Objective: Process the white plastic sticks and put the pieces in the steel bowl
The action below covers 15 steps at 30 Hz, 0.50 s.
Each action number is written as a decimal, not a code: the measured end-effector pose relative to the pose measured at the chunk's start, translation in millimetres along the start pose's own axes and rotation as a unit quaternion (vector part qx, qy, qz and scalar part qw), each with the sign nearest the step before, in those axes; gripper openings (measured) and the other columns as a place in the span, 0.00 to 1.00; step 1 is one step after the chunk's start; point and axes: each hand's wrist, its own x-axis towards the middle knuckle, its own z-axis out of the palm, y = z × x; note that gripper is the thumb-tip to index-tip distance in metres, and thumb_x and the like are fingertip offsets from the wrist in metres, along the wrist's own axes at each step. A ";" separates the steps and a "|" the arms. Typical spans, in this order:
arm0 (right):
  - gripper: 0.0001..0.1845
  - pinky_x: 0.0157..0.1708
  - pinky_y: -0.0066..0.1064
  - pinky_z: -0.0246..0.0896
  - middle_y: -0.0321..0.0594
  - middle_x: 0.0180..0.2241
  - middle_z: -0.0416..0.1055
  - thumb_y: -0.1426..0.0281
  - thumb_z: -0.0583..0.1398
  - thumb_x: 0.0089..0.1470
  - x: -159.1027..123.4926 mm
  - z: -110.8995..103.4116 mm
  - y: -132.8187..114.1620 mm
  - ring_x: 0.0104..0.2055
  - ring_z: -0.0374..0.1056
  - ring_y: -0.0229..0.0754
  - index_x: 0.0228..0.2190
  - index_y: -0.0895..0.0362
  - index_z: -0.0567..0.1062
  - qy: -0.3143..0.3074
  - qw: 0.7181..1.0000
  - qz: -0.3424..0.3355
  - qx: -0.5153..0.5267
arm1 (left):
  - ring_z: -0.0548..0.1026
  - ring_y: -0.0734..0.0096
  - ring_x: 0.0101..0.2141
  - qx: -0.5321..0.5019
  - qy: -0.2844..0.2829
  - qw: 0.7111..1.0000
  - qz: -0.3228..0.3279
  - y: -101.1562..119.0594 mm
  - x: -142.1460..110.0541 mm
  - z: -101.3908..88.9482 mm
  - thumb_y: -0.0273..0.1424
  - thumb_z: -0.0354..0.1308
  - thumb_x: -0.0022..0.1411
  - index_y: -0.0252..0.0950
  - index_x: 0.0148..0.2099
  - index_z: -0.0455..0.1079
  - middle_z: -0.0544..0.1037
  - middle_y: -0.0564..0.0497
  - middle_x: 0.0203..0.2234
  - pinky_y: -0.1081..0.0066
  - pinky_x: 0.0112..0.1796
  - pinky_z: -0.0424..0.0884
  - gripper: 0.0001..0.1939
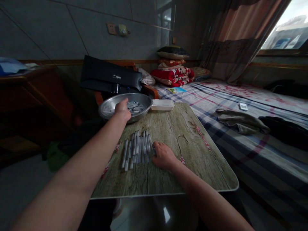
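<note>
My left hand [122, 109] reaches over the near rim of a wide metal bowl [106, 104]. Its thumb shows, but most of its fingers are hidden inside. Small pale, greyish pieces [136, 107] lie in the bowl, too blurred to name exactly. In front of the bowl, several slim clear tubes with dark ends, like pens [137, 147], lie side by side in a loose, overlapping row. My right hand [164, 155] rests at the right edge of that row, fingers curled in; whatever they hold is hidden.
A white plastic tray [162, 105] stands right of the bowl on the wood-patterned table [173, 128]. Behind the bowl leans a black monitor-like panel [108, 75]. Along the right runs a bed with a checked sheet [204, 99], a grey cloth [240, 120] and folded quilts [173, 75].
</note>
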 end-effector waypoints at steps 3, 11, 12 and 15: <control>0.20 0.41 0.37 0.62 0.53 0.42 0.75 0.73 0.57 0.47 -1.2 -0.1 -4.7 0.44 0.72 0.52 0.45 0.61 0.69 0.001 0.999 0.037 -0.021 | 0.75 0.65 0.40 0.041 0.032 0.998 -0.019 -20.0 -43.5 -21.3 0.26 0.61 0.49 0.38 0.36 0.67 0.74 0.52 0.32 0.61 0.48 0.67 0.10; 0.21 0.36 0.34 0.60 0.53 0.41 0.76 0.72 0.58 0.47 3.4 -0.2 7.7 0.42 0.73 0.51 0.46 0.61 0.70 0.001 0.994 0.106 0.019 | 0.68 0.61 0.56 0.089 -0.131 0.985 -0.066 -65.7 -169.2 -64.7 0.26 0.62 0.50 0.40 0.50 0.68 0.72 0.44 0.52 0.58 0.59 0.58 0.23; 0.23 0.36 0.34 0.60 0.52 0.39 0.76 0.73 0.59 0.46 5.5 -2.1 13.1 0.41 0.73 0.50 0.46 0.62 0.70 0.006 0.993 0.106 0.042 | 0.67 0.60 0.58 0.105 -0.142 0.982 -0.059 -67.8 -175.0 -66.5 0.26 0.62 0.50 0.40 0.51 0.68 0.71 0.44 0.53 0.58 0.60 0.57 0.24; 0.23 0.30 0.29 0.56 0.42 0.29 0.74 0.73 0.60 0.43 11.3 -9.3 30.5 0.32 0.69 0.43 0.44 0.62 0.73 0.007 0.978 0.128 0.167 | 0.63 0.59 0.61 0.132 -0.158 0.978 -0.041 -71.7 -181.7 -67.5 0.27 0.62 0.52 0.40 0.55 0.65 0.68 0.42 0.58 0.57 0.61 0.55 0.27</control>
